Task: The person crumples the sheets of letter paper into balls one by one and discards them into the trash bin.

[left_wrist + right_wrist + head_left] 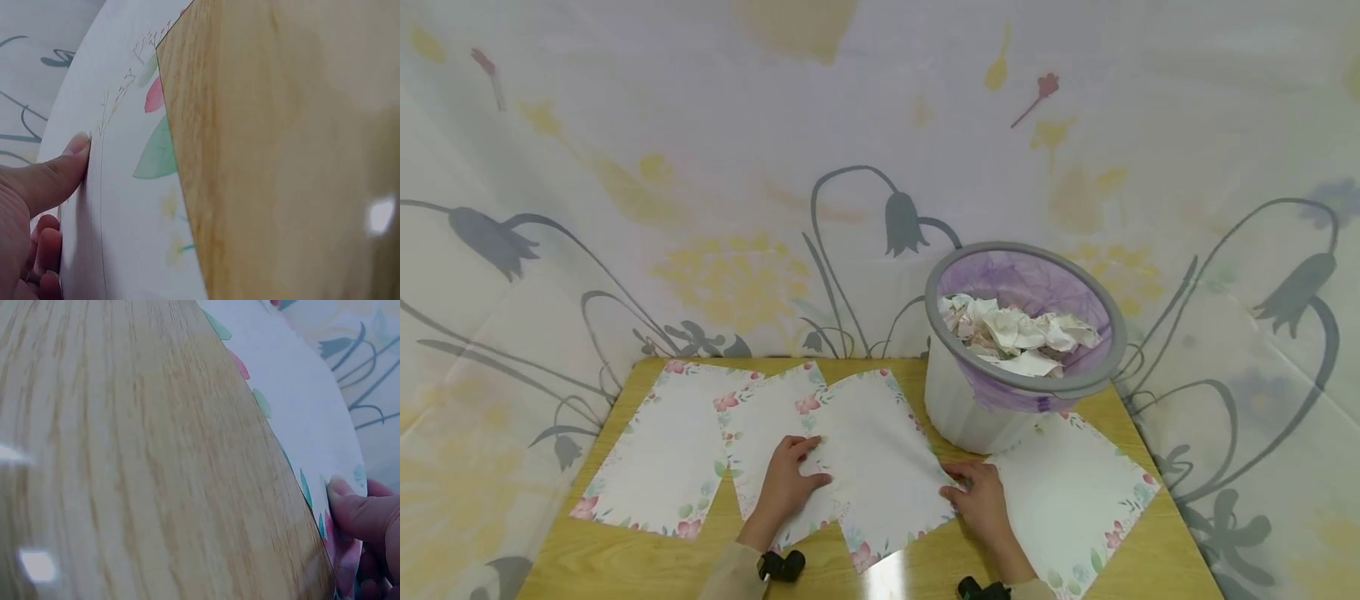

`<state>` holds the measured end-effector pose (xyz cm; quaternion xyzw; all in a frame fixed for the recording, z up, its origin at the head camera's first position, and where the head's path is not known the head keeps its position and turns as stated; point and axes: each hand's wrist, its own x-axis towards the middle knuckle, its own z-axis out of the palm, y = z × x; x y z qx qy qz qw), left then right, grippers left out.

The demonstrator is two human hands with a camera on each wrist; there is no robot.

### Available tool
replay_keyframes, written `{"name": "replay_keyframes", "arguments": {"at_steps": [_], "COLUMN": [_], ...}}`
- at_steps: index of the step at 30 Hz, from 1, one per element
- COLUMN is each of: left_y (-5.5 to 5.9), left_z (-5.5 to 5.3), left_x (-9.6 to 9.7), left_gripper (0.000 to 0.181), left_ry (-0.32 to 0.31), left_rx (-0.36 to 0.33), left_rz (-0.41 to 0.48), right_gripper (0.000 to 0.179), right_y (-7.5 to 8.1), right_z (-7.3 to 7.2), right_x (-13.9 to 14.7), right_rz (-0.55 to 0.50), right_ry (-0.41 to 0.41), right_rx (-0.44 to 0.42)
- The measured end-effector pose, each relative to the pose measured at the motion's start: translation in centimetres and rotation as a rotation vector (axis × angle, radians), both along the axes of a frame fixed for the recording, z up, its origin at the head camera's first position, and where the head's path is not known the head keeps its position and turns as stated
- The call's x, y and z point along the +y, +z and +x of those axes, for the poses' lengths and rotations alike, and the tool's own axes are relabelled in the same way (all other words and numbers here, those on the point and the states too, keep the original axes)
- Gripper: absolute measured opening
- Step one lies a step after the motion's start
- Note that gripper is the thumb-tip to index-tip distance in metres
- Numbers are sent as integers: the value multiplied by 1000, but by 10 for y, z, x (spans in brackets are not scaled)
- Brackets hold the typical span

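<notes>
A white sheet of paper with a printed floral border (887,467) lies in the middle of the table, slightly buckled towards its right side. My right hand (981,500) pinches its right edge, thumb (350,509) on top and fingers partly hidden below. By the sheet's left edge rests my left hand (790,479), thumb and index finger spread apart. The left thumb (56,178) touches paper there, while the other fingers are bent and partly out of sight. Partly under the left hand and middle sheet is another floral sheet (767,425).
A white bin with a grey rim (931,312) and purple liner (1000,271) stands at the back right, holding crumpled paper (1018,333). Floral sheets lie at the far left (662,450) and right (1067,483) of the wooden table (595,554). A flower-patterned curtain (700,167) hangs behind.
</notes>
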<state>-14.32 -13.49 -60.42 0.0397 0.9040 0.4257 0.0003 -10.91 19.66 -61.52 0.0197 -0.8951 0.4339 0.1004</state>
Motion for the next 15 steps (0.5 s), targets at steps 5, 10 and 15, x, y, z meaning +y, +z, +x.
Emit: {"name": "replay_keyframes", "arguments": {"at_steps": [5, 10, 15], "left_y": [0, 4, 8], "left_z": [1, 3, 1], "left_x": [-2, -6, -8], "left_gripper": [60, 61, 61], "left_ry": [-20, 14, 33], "left_rx": [-10, 11, 13], "left_rz": [5, 46, 59], "right_gripper": [19, 16, 17], "right_y": [5, 12, 23], "right_z": [1, 2, 1], "right_x": [-3, -5, -4], "right_rz": [-29, -199, -277], "right_ry": [-40, -69, -122], "right_rx": [-84, -206, -225]}}
